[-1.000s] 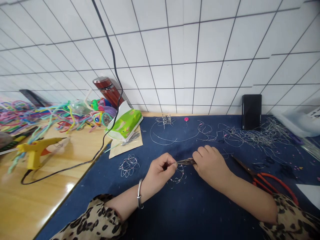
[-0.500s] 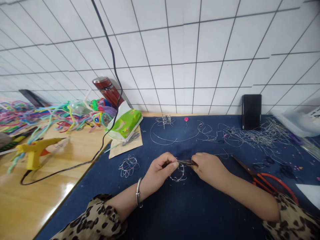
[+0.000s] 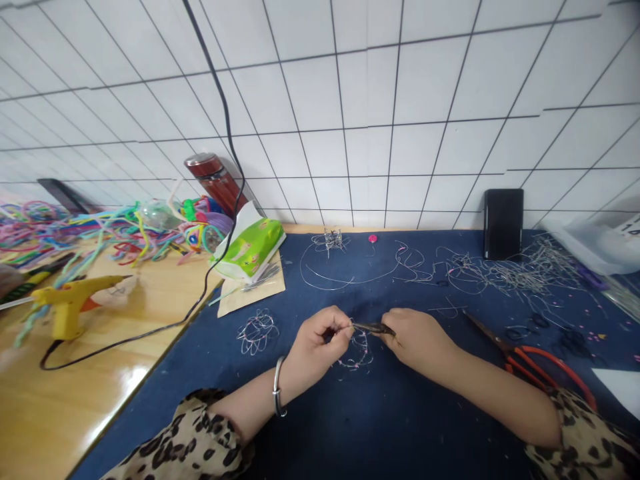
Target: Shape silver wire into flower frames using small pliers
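My left hand [image 3: 325, 338], with a silver bangle at the wrist, pinches a thin wire piece between thumb and fingertips. A ring of silver wire with small pink beads [image 3: 356, 364] hangs just below those fingertips. My right hand [image 3: 417, 337] is closed around dark pliers [image 3: 373, 328], whose tips point left and meet the wire at my left fingertips. Left of my left hand, a looped wire piece [image 3: 257, 332] lies on the dark blue cloth [image 3: 400, 427].
Red-handled scissors [image 3: 520, 353] lie right of my right hand. Behind are loose wires [image 3: 510, 273], a black phone [image 3: 503, 224] and a wire frame [image 3: 333, 240]. Leftward are a green tissue pack [image 3: 253, 250], a yellow glue gun [image 3: 70, 307] and its black cable.
My left fingers have shifted slightly left and the pliers' tips show more clearly. The beaded wire ring has tilted a little. My right hand has barely moved.
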{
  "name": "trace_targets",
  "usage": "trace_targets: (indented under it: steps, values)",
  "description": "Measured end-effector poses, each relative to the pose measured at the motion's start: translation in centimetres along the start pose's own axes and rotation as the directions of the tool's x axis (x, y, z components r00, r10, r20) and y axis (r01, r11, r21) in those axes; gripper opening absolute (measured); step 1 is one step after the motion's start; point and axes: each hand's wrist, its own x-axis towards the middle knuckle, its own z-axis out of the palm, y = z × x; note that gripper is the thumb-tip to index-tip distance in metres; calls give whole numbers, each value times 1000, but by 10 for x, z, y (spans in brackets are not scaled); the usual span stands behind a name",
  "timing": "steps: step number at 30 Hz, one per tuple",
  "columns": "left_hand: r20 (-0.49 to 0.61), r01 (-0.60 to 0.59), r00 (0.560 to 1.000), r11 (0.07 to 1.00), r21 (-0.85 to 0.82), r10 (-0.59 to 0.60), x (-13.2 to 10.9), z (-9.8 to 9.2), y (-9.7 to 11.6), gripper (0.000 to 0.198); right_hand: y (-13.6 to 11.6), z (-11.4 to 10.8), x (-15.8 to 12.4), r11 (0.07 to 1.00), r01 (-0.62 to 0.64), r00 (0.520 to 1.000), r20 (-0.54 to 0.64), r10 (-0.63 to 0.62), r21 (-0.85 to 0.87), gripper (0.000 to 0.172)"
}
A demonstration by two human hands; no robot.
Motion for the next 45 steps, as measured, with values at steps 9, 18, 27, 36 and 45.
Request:
trace_targets:
  steps: [9, 18, 27, 36, 45]
  values:
    - [-108, 21, 994, 996, 85, -12, -2, 2, 0, 13, 0, -3, -1, 982, 17, 971, -233, -62, -189, 12]
    - [-178, 24, 984, 995, 101, -6, -2, 7, 4, 12, 0, -5, 0, 966, 34, 938, -326, -120, -258, 11]
    - [-181, 77, 981, 997, 19, -72, -1, 10, 7, 14, 2, -13, 0, 940, 17, 902, -401, -161, -340, 24]
    - [-200, 47, 979, 997, 56, -35, -2, 12, 4, 11, 0, -12, 1, 941, 7, 916, -375, -143, -340, 24]
    - [-261, 30, 965, 998, 51, -16, 0, 18, 7, 11, 0, -15, 0, 935, -18, 900, -413, -139, -354, 21]
